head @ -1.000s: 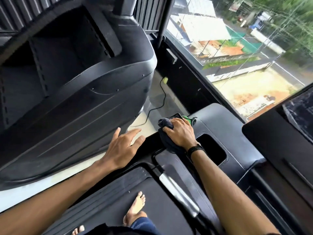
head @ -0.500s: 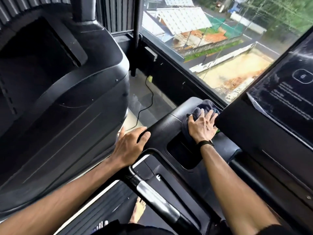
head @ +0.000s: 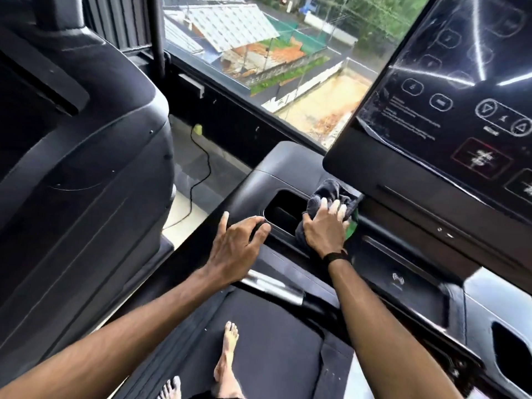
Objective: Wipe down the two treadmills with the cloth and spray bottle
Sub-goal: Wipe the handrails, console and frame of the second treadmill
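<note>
Right hand point(head: 324, 227): palm down, fingers spread and pressing the dark grey cloth point(head: 328, 194) onto the treadmill console point(head: 288, 165), just right of the recessed cup pocket point(head: 283, 210); black band on the wrist.
Cloth: bunched, far edge under the lower edge of the display panel point(head: 449, 110).
Green item point(head: 351, 227): a small patch shows at the right edge of the right hand, touching the cloth; cannot tell what it is.
Left hand point(head: 234, 250): empty, fingers loosely curled, fingertips resting on the console rim just left of the pocket.
Handrail point(head: 272, 286): silver-and-black bar, near side of both hands.
Belt point(head: 267, 341): two bare feet on it, near centre.
Second machine point(head: 80, 168): large black housing, left, apart from the console; floor with a black cable point(head: 201, 168) between them.
Window point(head: 273, 53): far side, rooftops outside.
</note>
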